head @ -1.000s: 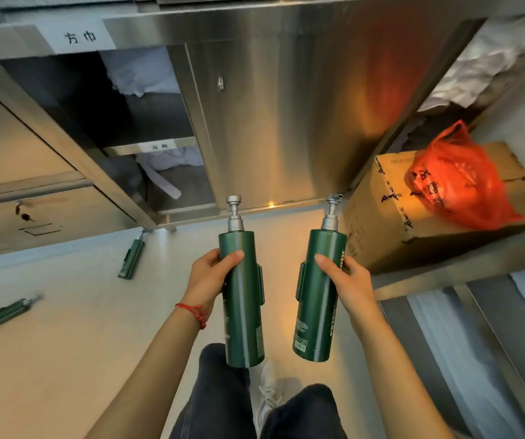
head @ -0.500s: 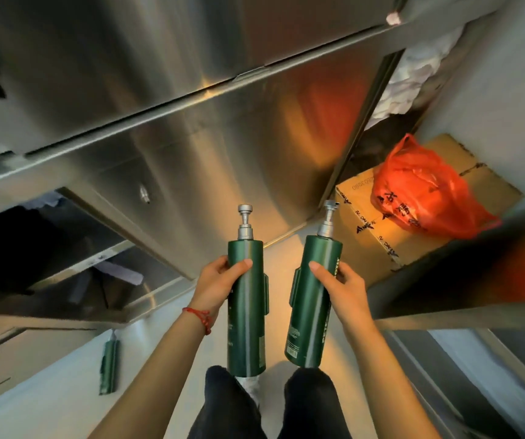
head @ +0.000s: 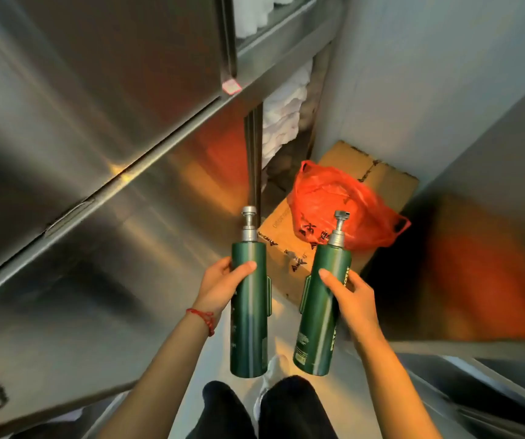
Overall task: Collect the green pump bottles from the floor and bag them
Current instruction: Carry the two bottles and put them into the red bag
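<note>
My left hand [head: 221,285] grips one green pump bottle [head: 249,327] upright, its silver pump pointing up. My right hand [head: 351,291] grips a second green pump bottle [head: 319,315], tilted slightly right. Both bottles hang above the floor in front of my legs. A red plastic bag [head: 334,201] lies crumpled on a cardboard box [head: 381,179] just beyond the right bottle. No bottles on the floor are in view.
Stainless steel cabinet doors [head: 96,137] fill the left side. An open shelf with white towels [head: 283,109] stands behind the box. A grey wall [head: 445,74] and a metal ledge [head: 476,346] close in the right side. The aisle is narrow.
The view has swung right and closer to the box and red bag. The bottles on the floor at the left have left the frame. Both hands keep their bottles.
</note>
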Tool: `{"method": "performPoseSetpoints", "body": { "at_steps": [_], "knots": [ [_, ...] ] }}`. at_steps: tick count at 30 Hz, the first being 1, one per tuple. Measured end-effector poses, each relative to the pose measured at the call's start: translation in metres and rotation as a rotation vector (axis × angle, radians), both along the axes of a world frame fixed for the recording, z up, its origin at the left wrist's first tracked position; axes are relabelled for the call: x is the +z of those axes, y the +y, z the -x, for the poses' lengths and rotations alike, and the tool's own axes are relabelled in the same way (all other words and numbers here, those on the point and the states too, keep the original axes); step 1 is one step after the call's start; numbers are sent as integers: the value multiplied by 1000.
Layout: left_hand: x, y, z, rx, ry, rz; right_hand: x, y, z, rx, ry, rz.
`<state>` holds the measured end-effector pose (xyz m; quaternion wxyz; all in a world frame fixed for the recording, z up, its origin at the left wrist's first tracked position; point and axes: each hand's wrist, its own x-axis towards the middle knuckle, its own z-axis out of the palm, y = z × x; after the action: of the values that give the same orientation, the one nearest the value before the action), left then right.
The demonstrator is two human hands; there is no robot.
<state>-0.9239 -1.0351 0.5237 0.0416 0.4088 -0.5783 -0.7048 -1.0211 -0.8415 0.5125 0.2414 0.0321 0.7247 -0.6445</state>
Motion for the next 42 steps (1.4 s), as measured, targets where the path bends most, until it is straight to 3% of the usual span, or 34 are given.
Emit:
{"method": "performPoseSetpoints", "body": {
  "at_steps": [22, 42],
  "knots": [
    [-24, -24, 297, -438, 123, 38, -11, -20, 191, -454, 87, -51],
    [-82, -29, 399, -665, 177, 242, -68, -27, 286, -438, 228, -231]
  ]
}}
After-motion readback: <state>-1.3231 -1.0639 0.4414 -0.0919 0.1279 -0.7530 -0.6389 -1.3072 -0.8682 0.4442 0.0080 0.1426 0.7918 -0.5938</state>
